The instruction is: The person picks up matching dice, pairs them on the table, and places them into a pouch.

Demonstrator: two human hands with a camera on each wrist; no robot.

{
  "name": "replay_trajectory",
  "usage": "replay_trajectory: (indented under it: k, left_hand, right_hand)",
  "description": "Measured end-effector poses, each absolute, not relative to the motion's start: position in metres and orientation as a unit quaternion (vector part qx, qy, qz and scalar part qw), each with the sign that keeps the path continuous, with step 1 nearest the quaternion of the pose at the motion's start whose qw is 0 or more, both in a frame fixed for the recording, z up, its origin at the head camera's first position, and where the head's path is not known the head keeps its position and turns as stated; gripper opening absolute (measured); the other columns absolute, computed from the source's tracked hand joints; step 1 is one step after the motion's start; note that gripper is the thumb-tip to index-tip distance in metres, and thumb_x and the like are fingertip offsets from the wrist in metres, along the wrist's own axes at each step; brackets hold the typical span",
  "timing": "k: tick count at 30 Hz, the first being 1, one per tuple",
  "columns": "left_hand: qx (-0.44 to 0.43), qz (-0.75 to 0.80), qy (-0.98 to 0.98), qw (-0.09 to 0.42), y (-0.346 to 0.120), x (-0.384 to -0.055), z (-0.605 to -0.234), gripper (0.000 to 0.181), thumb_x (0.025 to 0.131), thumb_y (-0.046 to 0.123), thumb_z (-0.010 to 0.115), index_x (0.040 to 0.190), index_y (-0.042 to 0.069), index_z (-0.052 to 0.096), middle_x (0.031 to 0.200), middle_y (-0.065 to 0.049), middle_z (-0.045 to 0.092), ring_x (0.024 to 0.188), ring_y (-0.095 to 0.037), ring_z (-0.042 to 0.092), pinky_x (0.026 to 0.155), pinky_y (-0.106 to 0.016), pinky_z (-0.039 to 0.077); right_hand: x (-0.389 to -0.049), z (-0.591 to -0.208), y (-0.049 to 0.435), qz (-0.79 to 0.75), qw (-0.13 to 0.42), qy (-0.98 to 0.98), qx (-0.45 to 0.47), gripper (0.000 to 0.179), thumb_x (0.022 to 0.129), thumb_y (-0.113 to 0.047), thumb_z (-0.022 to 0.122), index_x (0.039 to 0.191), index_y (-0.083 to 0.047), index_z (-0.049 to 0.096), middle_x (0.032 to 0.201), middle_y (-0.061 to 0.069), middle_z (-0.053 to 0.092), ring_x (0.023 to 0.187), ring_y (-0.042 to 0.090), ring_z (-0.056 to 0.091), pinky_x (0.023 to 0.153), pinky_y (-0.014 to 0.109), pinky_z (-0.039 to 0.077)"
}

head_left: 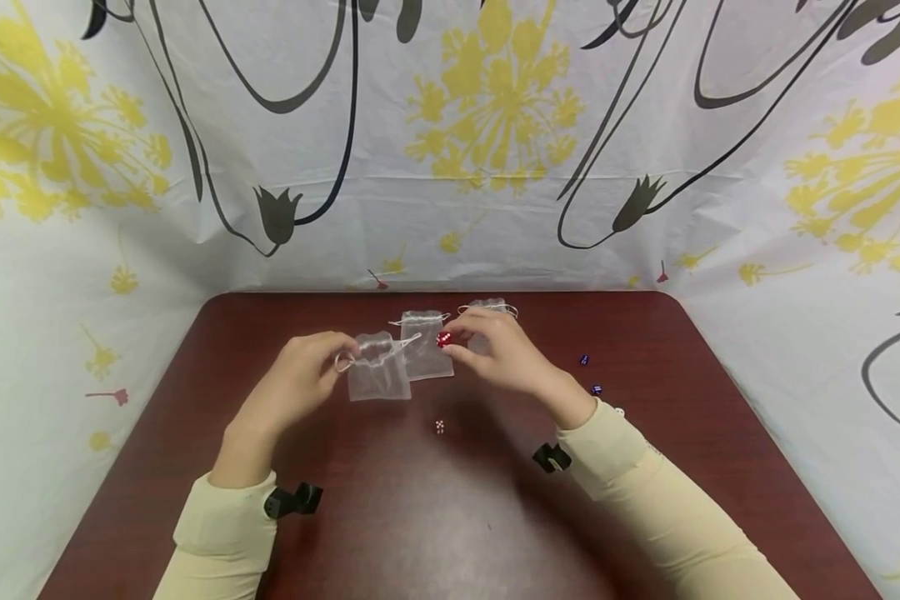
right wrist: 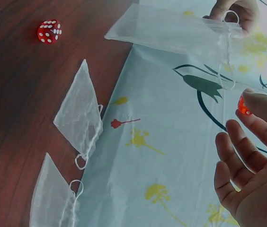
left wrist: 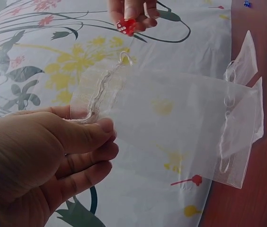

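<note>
My left hand (head_left: 300,375) pinches a small sheer white drawstring pouch (left wrist: 185,118) near its gathered top, and the pouch hangs above the table. My right hand (head_left: 498,350) holds a red die (head_left: 443,339) with white dots between thumb and index finger, just right of the pouch. In the left wrist view that die (left wrist: 126,27) shows at the top, apart from the pouch. Another red die (right wrist: 49,31) lies on the table in front of the hands. Two more sheer pouches lie flat farther back, one (head_left: 426,346) in the middle and one (head_left: 487,305) partly behind my right hand.
Two blue dice, one (head_left: 584,360) farther back and one (head_left: 597,389) nearer, lie right of my right hand. A small white item (head_left: 619,411) is partly hidden by the right sleeve. The dark red table (head_left: 420,517) ends at a patterned white cloth (head_left: 450,233).
</note>
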State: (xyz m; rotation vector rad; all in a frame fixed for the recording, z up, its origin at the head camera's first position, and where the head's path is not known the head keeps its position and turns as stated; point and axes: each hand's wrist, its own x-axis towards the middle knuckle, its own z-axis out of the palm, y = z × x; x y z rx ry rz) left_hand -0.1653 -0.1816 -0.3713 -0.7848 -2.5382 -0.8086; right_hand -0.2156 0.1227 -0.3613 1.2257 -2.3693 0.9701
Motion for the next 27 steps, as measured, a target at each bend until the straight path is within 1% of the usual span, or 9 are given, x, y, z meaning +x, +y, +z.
replay_trajectory:
  k: [4,9,14,16,19,22,27]
  left_hand:
    - [-0.288,-0.288,-0.896,0.177,-0.177,-0.167,-0.373,0.024,0.083,-0.015,0.069,0.094,0.006,0.071,0.090,-0.004,0.072,0.081,-0.019,0.066,0.072,-0.040,0.055]
    - [-0.299,-0.291,-0.894,0.164,-0.166,-0.170,-0.371,0.021,0.085,-0.012,0.070,0.096,0.006,0.072,0.092,-0.004,0.072,0.082,-0.019,0.066,0.075,-0.039,0.056]
    - [-0.311,-0.301,-0.888,0.156,-0.155,-0.174,-0.371,0.020,0.086,-0.010,0.072,0.096,0.006,0.072,0.092,-0.004,0.072,0.082,-0.019,0.066,0.075,-0.038,0.057]
    - [-0.313,-0.305,-0.887,0.151,-0.152,-0.174,-0.371,0.019,0.086,-0.009,0.072,0.096,0.006,0.072,0.092,-0.003,0.072,0.082,-0.019,0.067,0.076,-0.037,0.057]
    - [-0.314,-0.310,-0.885,0.151,-0.149,-0.174,-0.370,0.017,0.087,-0.009,0.072,0.097,0.005,0.072,0.093,-0.004,0.073,0.084,-0.019,0.068,0.077,-0.037,0.058]
    - [-0.314,-0.314,-0.881,0.164,-0.147,-0.173,-0.370,0.017,0.086,-0.010,0.072,0.097,0.004,0.072,0.093,-0.005,0.073,0.083,-0.019,0.068,0.076,-0.038,0.058]
    - [-0.314,-0.317,-0.874,0.195,-0.148,-0.171,-0.370,0.016,0.087,-0.010,0.070,0.095,0.003,0.072,0.091,-0.006,0.072,0.079,-0.019,0.066,0.072,-0.038,0.057]
  right_hand:
    - [-0.216,-0.357,0.120,0.336,0.142,-0.830,0.421,0.018,0.089,-0.016,0.080,0.104,-0.008,0.076,0.096,-0.002,0.069,0.087,0.011,0.064,0.078,0.029,0.052]
    - [-0.214,-0.349,0.109,0.343,0.135,-0.826,0.426,0.020,0.090,-0.017,0.079,0.107,-0.007,0.076,0.099,-0.001,0.069,0.088,0.010,0.062,0.076,0.030,0.051]
    - [-0.213,-0.345,0.094,0.345,0.130,-0.821,0.437,0.021,0.090,-0.017,0.078,0.108,-0.007,0.076,0.102,-0.001,0.069,0.075,0.008,0.057,0.068,0.027,0.050]
    - [-0.214,-0.345,0.090,0.346,0.130,-0.818,0.441,0.022,0.090,-0.018,0.078,0.109,-0.006,0.076,0.102,0.000,0.068,0.075,0.008,0.056,0.068,0.028,0.049]
    - [-0.214,-0.344,0.084,0.346,0.124,-0.815,0.447,0.023,0.091,-0.018,0.078,0.110,-0.006,0.076,0.104,0.001,0.068,0.087,0.011,0.060,0.076,0.030,0.051]
    - [-0.213,-0.344,0.081,0.351,0.117,-0.812,0.452,0.025,0.091,-0.020,0.078,0.112,-0.005,0.075,0.106,0.003,0.069,0.099,0.013,0.063,0.086,0.031,0.051]
    - [-0.211,-0.346,0.080,0.361,0.127,-0.804,0.455,0.027,0.091,-0.021,0.078,0.113,-0.005,0.074,0.109,0.003,0.068,0.104,0.016,0.064,0.091,0.033,0.051]
